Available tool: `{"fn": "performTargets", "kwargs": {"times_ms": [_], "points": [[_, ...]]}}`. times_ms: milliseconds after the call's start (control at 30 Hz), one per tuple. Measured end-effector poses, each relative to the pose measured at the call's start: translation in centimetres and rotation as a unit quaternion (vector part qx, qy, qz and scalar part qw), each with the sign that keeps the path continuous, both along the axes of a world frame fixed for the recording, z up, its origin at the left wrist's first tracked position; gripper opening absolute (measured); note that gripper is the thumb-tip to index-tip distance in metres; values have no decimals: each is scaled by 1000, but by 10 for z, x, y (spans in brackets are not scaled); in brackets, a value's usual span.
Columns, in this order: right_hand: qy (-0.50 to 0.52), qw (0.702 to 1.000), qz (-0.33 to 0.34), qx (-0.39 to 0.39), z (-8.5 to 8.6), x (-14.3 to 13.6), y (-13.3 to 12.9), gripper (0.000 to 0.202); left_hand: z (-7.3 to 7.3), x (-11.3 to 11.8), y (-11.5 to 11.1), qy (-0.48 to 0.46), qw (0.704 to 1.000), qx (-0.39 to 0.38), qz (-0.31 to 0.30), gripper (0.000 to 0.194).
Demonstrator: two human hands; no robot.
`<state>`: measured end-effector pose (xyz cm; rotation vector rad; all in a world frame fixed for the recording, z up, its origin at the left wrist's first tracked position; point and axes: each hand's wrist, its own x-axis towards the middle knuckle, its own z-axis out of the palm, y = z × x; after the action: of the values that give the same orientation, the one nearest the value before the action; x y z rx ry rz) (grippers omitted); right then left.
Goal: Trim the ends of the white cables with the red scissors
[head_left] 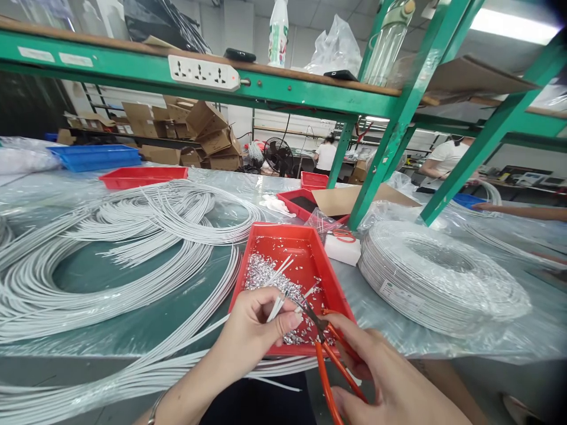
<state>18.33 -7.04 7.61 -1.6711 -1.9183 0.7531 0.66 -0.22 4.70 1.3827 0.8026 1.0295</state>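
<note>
My left hand (253, 332) pinches a few thin white wires (279, 302) whose ends point up over a red tray (330, 277). The tray holds a heap of small silvery snippets (261, 274). My right hand (390, 378) grips orange-handled cutters (330, 360), and their dark jaws touch the wire ends just right of my left fingers. Long white wires run from my left hand off to the left across the table.
Loose loops of white wire (110, 260) cover the left of the plastic-covered table. A big wound coil (438, 277) lies at right. Green shelf posts (385, 141) rise behind the tray. More red trays (142, 176), a blue tray (95, 156) and seated people are farther back.
</note>
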Motion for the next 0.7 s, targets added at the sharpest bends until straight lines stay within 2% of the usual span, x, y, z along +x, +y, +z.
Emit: {"fn": "performTargets", "kwargs": {"times_ms": [100,167,267,333,400,500,600,700], "points": [[60,998,-8,15,-11,6,5,52,-1,1,-2,27,998,40,42,23],[137,990,-16,40,-17,13,13,50,-2,1,-3,26,997,52,50,23],[259,964,-9,49,-20,23,24,48,-2,0,-4,-9,999,22,28,24],[286,957,13,37,-22,26,23,50,-1,-2,-3,-30,999,-12,8,25],[256,966,8,33,-24,24,16,53,0,-3,-2,-45,998,-39,-7,26],[138,990,-21,21,-23,15,3,55,1,-3,0,-63,996,-58,-15,29],[30,999,-4,17,-13,5,0,56,1,-3,1,-78,994,-71,-29,30],[-11,999,30,26,0,1,4,47,1,-3,1,-76,993,-81,-40,28]]}}
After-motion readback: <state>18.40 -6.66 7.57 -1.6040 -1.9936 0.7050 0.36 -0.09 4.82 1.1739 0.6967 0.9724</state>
